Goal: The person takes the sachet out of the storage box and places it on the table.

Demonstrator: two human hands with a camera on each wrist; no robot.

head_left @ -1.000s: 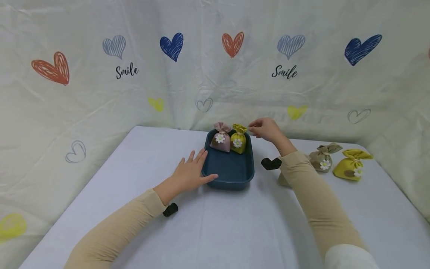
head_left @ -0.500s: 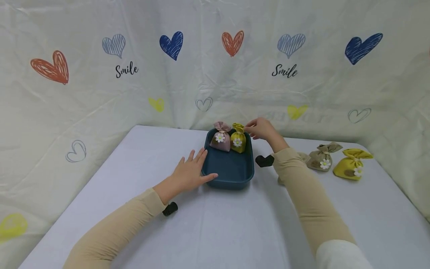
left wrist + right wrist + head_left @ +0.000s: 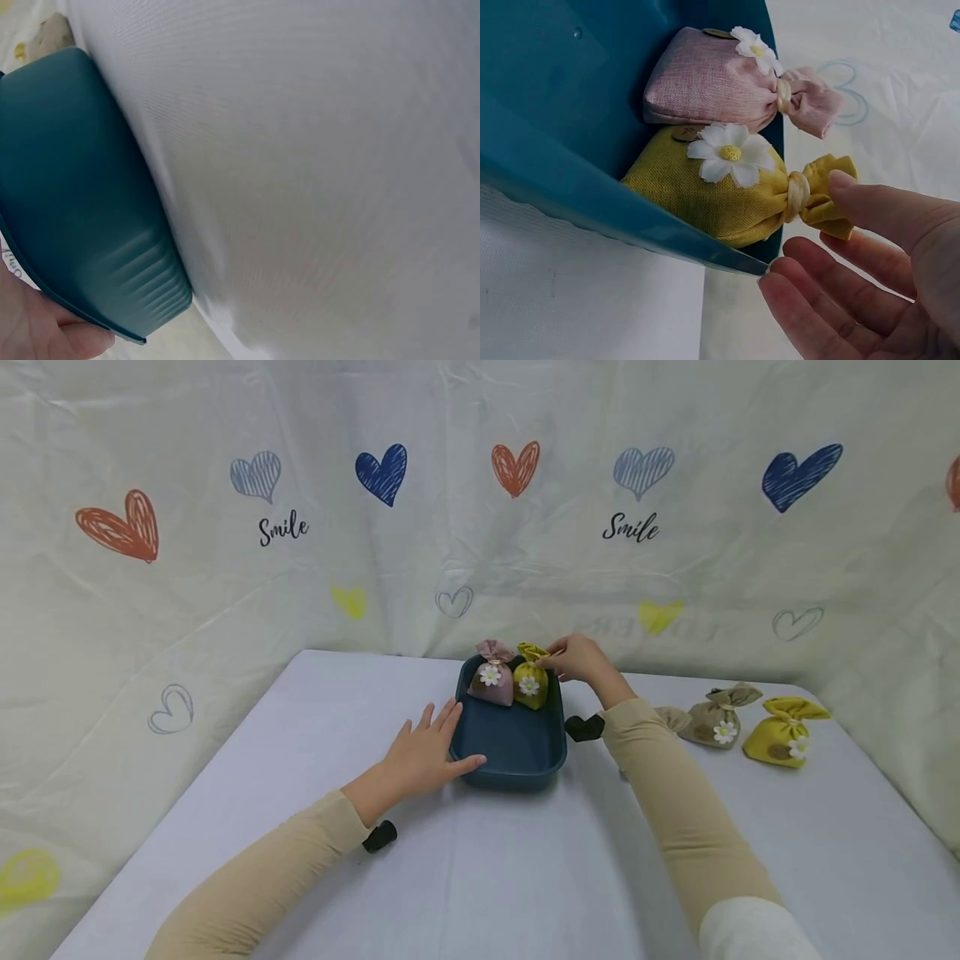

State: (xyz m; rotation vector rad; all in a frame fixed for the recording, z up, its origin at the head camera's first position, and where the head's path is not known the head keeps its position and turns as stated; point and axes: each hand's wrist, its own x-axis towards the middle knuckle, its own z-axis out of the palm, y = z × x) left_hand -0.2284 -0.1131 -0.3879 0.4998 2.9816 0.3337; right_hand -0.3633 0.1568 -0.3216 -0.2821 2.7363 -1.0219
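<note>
A deep teal tray [image 3: 510, 743] stands on the white table. Side by side at its far end sit a pink cloth sachet [image 3: 697, 86] and a yellow cloth sachet [image 3: 712, 210], each with a tied neck and white flower. My right hand [image 3: 583, 662] pinches the yellow sachet's gathered top between thumb and index finger; its other fingers curve by the tray's rim in the right wrist view. My left hand [image 3: 422, 755] rests spread on the tray's left rim, thumb along the near corner. The left wrist view shows the tray's outer wall [image 3: 82, 165].
On the right of the table lie a beige sachet [image 3: 715, 720] and another yellow sachet [image 3: 783, 737]. A further beige sachet [image 3: 674, 718] is mostly hidden behind the right sleeve. A white curtain [image 3: 450, 543] printed with hearts hangs behind the table.
My right hand has come left from beyond the tray's rim onto the yellow sachet's top and now pinches it. The left hand has stayed at the tray. The head view has shifted slightly.
</note>
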